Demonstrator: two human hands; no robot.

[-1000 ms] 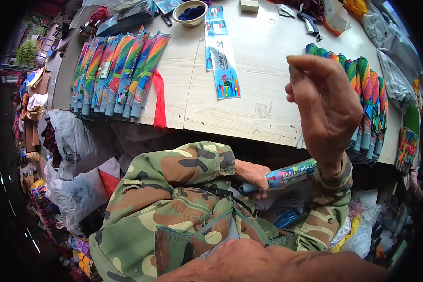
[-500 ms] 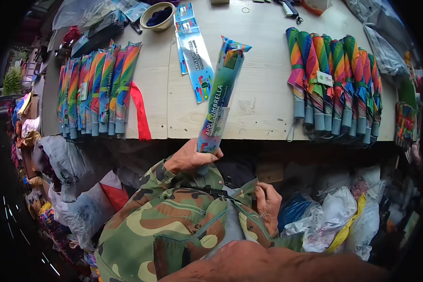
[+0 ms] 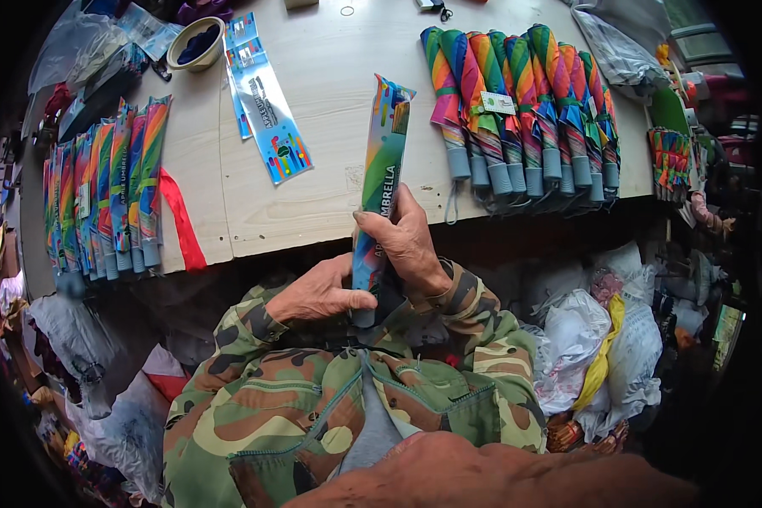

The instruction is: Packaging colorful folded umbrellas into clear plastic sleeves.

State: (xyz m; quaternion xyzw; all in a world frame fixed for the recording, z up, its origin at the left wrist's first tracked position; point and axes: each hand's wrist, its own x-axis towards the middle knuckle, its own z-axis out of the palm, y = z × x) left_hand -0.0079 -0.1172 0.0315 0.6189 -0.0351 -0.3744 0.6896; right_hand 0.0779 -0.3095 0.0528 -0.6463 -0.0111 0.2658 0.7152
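Observation:
A folded umbrella (image 3: 386, 140) in a colourful printed sleeve is held upright before me at the table's near edge. Its grey handle end points toward me. My left hand (image 3: 320, 289) is closed round the lower part, with the thumb across the front. Higher up, my right hand (image 3: 405, 237) grips the middle, its thumb pressed on the sleeve. Flat blue printed sleeves (image 3: 267, 110) lie on the table to the left of the umbrella.
Sleeved rainbow umbrellas (image 3: 110, 186) lie in a row at the left, beside a red ribbon (image 3: 180, 220). More rainbow umbrellas (image 3: 525, 110) without sleeves lie at the right. A bowl (image 3: 196, 46) stands at the far left. Plastic bags (image 3: 597, 347) are heaped below the table's right side.
My right hand has come up from my jacket and taken hold of the umbrella's middle. My left hand still holds the lower end. The view has shifted to the right.

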